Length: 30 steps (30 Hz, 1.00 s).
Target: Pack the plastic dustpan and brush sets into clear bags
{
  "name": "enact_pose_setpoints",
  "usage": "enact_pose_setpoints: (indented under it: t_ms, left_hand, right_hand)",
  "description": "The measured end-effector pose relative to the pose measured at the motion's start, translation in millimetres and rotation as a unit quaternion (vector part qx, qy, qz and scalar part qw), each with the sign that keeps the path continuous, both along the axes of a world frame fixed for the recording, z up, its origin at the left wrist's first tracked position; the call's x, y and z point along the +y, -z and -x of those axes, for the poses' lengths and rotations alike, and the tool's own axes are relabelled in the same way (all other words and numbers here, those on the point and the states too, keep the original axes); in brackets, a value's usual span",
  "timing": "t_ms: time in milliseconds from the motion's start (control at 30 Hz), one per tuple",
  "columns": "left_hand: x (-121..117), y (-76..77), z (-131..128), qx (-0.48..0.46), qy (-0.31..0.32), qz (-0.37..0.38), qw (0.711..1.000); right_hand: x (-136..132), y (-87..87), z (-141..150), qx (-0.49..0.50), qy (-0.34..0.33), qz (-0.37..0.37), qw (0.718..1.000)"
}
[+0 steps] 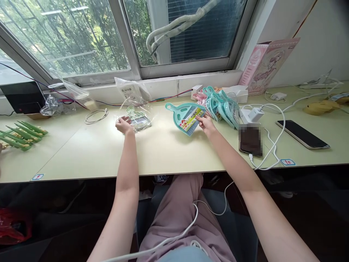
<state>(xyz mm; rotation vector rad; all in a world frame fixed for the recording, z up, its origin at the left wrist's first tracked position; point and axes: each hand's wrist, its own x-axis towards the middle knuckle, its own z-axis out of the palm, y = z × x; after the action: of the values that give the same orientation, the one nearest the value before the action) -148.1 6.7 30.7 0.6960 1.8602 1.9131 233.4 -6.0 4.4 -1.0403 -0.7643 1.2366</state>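
Observation:
My right hand pinches the lower right edge of a teal mini dustpan with a blue-bristled brush and a yellow printed label. The dustpan is tilted, held above the table. At the left, a clear plastic bag lies on the table with a pale green dustpan-and-brush set inside. My left hand is closed at the left edge of this bag; its fingertips are partly hidden. Right of my right hand lies a pile of teal dustpans, with pink ones behind.
Two phones and white charging cables lie at the right. A pink box stands at the back right. Green strip-like pieces lie far left, near a coiled cable. A window runs behind the table.

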Motion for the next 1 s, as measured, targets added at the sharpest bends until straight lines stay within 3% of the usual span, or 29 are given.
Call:
enact_pose_setpoints:
  t_ms: [133, 200, 233, 300, 367, 433, 467, 500, 600, 700, 767, 867, 933, 1000]
  left_hand:
    - [-15.1, -1.0, 5.1, 0.112, -0.174, 0.078, 0.975]
    - [-22.1, -6.4, -4.5, 0.188, -0.237, 0.049, 0.952]
    - [-24.0, -9.9, -12.2, 0.229, -0.232, 0.021, 0.945]
    - [-23.2, -15.4, -33.4, 0.292, -0.142, -0.043, 0.945]
    - [-18.4, -14.8, -62.5, 0.279, 0.039, -0.101, 0.954]
    - [-13.9, -5.4, -96.6, 0.176, 0.27, -0.102, 0.941]
    - [-13.0, 1.9, -113.5, 0.121, 0.363, -0.08, 0.92]
    - [-13.2, 9.9, -128.7, 0.082, 0.418, -0.067, 0.902]
    - [-17.0, 30.1, -155.3, 0.055, 0.484, -0.097, 0.868]
    - [-16.0, 34.9, -148.2, 0.059, 0.452, -0.129, 0.881]
    - [-10.8, 31.5, -133.0, 0.054, 0.415, -0.13, 0.899]
    - [-2.6, 24.8, -112.2, 0.025, 0.387, -0.108, 0.915]
    - [-0.3, 22.4, -106.3, 0.009, 0.385, -0.086, 0.919]
    - [-1.5, 22.2, -108.0, 0.009, 0.397, -0.056, 0.916]
  right_hand:
    - [-1.3, 6.0, 1.6, 0.041, 0.015, 0.015, 0.999]
    - [-2.6, 8.0, 4.2, 0.046, 0.005, 0.008, 0.999]
    - [-3.2, 8.5, 5.6, 0.046, -0.002, 0.004, 0.999]
    - [-4.3, 8.2, 8.5, 0.045, -0.017, -0.004, 0.999]
    - [-5.5, 6.5, 11.9, 0.044, -0.033, -0.015, 0.998]
    - [-6.9, 4.2, 15.6, 0.036, -0.054, -0.032, 0.997]
    - [-7.7, 3.2, 17.4, 0.028, -0.065, -0.039, 0.997]
    - [-8.5, 2.3, 18.9, 0.017, -0.073, -0.043, 0.996]
    - [-9.0, 1.1, 20.5, -0.034, -0.088, -0.025, 0.995]
    - [-5.6, 2.6, 15.1, -0.162, -0.085, 0.006, 0.983]
    - [-2.0, 5.0, 7.7, -0.312, -0.058, 0.011, 0.948]
    - [1.3, 8.5, -5.5, -0.527, 0.009, 0.013, 0.85]
    - [0.0, 8.3, -12.4, -0.61, 0.056, 0.007, 0.791]
    - [-4.6, 4.6, -14.6, -0.649, 0.105, -0.027, 0.753]
